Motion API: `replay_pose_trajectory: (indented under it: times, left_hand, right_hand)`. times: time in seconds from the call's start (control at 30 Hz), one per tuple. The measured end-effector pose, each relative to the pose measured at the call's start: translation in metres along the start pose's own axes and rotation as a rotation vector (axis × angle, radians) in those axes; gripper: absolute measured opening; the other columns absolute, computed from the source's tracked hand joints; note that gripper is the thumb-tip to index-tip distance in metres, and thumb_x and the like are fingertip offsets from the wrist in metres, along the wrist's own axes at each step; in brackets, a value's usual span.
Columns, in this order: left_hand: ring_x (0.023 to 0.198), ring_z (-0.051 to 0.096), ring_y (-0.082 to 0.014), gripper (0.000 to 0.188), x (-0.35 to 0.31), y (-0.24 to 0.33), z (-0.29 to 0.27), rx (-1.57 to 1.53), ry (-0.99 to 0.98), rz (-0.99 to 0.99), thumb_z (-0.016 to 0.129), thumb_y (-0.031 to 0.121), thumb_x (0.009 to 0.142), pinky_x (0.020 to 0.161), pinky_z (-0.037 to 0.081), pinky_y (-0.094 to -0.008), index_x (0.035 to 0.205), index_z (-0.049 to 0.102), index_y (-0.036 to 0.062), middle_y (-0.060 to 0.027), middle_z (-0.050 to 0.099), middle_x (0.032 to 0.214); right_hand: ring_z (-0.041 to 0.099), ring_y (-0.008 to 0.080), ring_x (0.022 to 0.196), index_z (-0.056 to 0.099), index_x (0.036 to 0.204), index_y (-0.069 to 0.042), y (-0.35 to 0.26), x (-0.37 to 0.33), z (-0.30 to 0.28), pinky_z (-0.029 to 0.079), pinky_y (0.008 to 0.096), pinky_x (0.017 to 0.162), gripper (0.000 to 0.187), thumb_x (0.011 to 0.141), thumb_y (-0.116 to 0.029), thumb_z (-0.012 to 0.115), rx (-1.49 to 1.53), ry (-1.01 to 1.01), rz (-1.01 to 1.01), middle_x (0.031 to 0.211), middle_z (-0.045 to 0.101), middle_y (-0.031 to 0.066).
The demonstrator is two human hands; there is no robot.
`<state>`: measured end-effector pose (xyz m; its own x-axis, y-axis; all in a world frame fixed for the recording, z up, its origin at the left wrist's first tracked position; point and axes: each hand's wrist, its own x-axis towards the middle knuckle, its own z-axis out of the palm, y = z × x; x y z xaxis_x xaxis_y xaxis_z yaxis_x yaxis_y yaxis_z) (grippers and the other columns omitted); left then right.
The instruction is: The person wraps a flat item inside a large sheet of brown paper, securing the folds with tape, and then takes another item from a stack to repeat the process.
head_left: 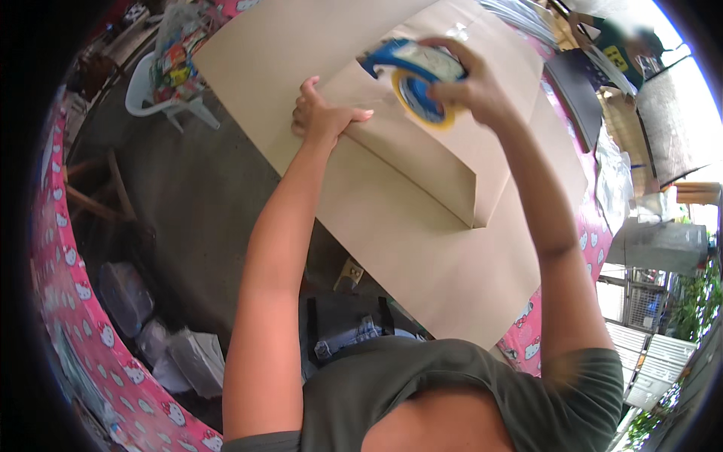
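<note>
While the right hand (pixel 471 83) holds a blue tape dispenser (pixel 395 54) at the upper centre of the frame, its grip wrapped about the right end of the body, the left hand (pixel 320 117), to the left, lies spread at the upper-left end of a folded brown piece (pixel 418 160); whether that grip pinches the wall or merely presses cannot be told. The folded piece lies in the upper middle of the frame, above a large brown sheet (pixel 422 271). By its look, the dispenser should be light, rigid and rather smooth, best taken by its body, clear of the tape roll (pixel 414 96). The folded piece is probably light, stiff along its creases but easily dented on its thin walls; a creased edge or corner offers the surest hold.
</note>
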<state>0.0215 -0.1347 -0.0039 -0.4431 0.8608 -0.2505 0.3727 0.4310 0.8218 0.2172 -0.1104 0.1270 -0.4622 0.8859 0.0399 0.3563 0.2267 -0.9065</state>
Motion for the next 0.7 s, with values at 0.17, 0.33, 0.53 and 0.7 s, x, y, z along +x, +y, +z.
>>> replay_pose_trajectory:
  times: [0.17,0.33,0.53,0.7]
  left_hand:
    - [0.123,0.027,-0.033,0.112,0.003,-0.01,0.002,-0.041,0.02,0.022,0.087,0.03,0.037,0.102,0.014,-0.0441,0.131,0.027,0.0194,-0.0161,0.037,0.127]
    - [0.122,0.028,-0.0328,0.113,0.012,-0.022,0.005,-0.04,0.078,0.042,0.087,0.033,0.037,0.101,0.016,-0.0439,0.132,0.027,0.0202,-0.0167,0.037,0.127]
    - [0.121,0.033,-0.0262,0.115,0.026,-0.016,0.004,-0.012,0.01,-0.018,0.088,0.034,0.04,0.097,0.025,-0.0415,0.134,0.023,0.0226,-0.0124,0.038,0.129]
    - [0.126,0.029,-0.0273,0.108,0.021,-0.012,-0.006,0.152,0.061,0.012,0.084,0.033,0.053,0.1,0.024,-0.0476,0.139,0.019,0.0232,-0.0122,0.032,0.137]
  right_hand:
    - [0.059,0.0158,0.078,0.06,0.113,-0.005,0.033,0.037,0.024,0.049,0.0277,0.073,0.051,0.063,-0.014,0.064,-0.274,-0.129,0.106,0.096,0.061,0.0093]
    - [0.06,0.0252,0.095,0.052,0.122,-0.001,-0.016,0.047,0.038,0.046,0.0332,0.083,0.049,0.081,-0.026,0.062,-0.463,-0.226,0.216,0.105,0.062,0.0157]
    - [0.052,0.0047,0.065,0.057,0.118,-0.007,0.037,-0.058,-0.03,0.044,0.0214,0.056,0.054,0.067,-0.019,0.07,-0.379,-0.216,0.14,0.085,0.06,-0.0003]
    - [0.058,0.0189,0.102,0.061,0.11,-0.004,0.016,-0.185,-0.094,0.04,0.0303,0.094,0.057,0.054,-0.011,0.066,-0.387,-0.322,0.529,0.108,0.062,0.0087]
